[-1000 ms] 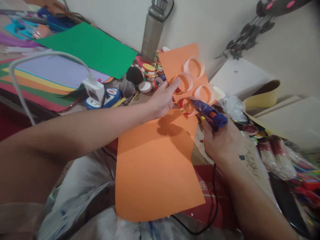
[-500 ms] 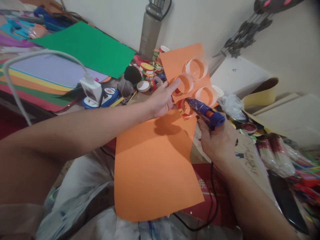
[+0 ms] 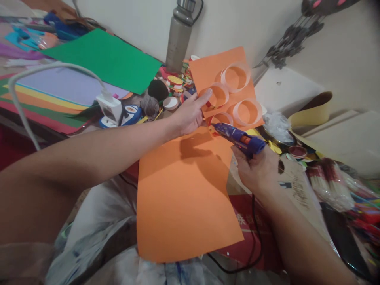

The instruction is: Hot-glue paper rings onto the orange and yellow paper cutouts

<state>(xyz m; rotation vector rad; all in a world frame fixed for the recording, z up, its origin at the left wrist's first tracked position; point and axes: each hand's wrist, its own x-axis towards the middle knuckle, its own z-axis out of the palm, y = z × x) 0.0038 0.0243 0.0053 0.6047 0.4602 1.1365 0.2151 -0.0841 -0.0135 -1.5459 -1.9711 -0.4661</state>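
Observation:
A long orange paper sheet (image 3: 184,194) lies in front of me, its far end bent upward. Several paper rings (image 3: 236,77) stand on that far end. My left hand (image 3: 190,113) reaches across and holds the sheet's left edge beside one ring, fingers closed on the paper with the index finger stretched toward the ring. My right hand (image 3: 257,168) grips a blue glue gun (image 3: 237,136), its nozzle pointing left at the nearest ring (image 3: 221,118). A black cord runs down from the gun.
A grey water bottle (image 3: 179,33) stands at the wall. Green paper (image 3: 103,59) and stacked coloured sheets (image 3: 53,87) lie at left with a white charger and cable (image 3: 108,107). Small round craft pieces (image 3: 175,85) sit behind my left hand. Bundled sticks (image 3: 329,182) lie at right.
The far end of the orange sheet has lifted and tilted more toward me. The glue gun has shifted left and lower, its nozzle now at the near ring's front edge.

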